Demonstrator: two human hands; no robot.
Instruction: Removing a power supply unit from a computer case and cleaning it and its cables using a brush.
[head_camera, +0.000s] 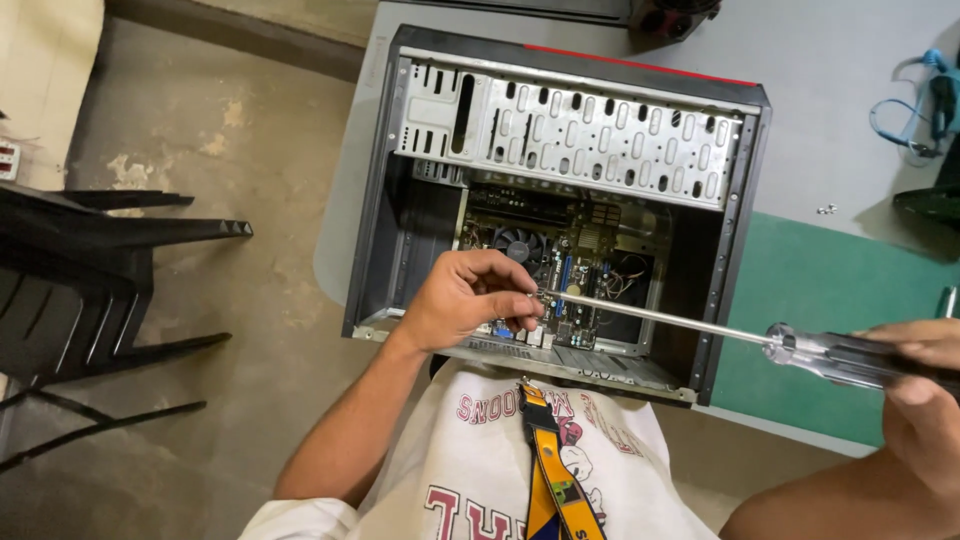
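Note:
An open black computer case (735, 250) lies on its side on the table, its motherboard (585, 265) and a round fan (520, 245) showing inside. My left hand (465, 295) is over the case's near edge, its fingers pinching the tip of a long screwdriver shaft (660, 317). My right hand (925, 390), at the right edge of the view, grips the screwdriver's clear and black handle (840, 357). The shaft runs almost level between both hands, above the lower part of the motherboard.
A perforated metal drive cage (580, 130) spans the case's far side. The case rests on a grey table (830, 120) with a green mat (810, 290). Small screws (827, 209) and a blue cable (915, 105) lie at right. Black chairs (80, 290) stand at left.

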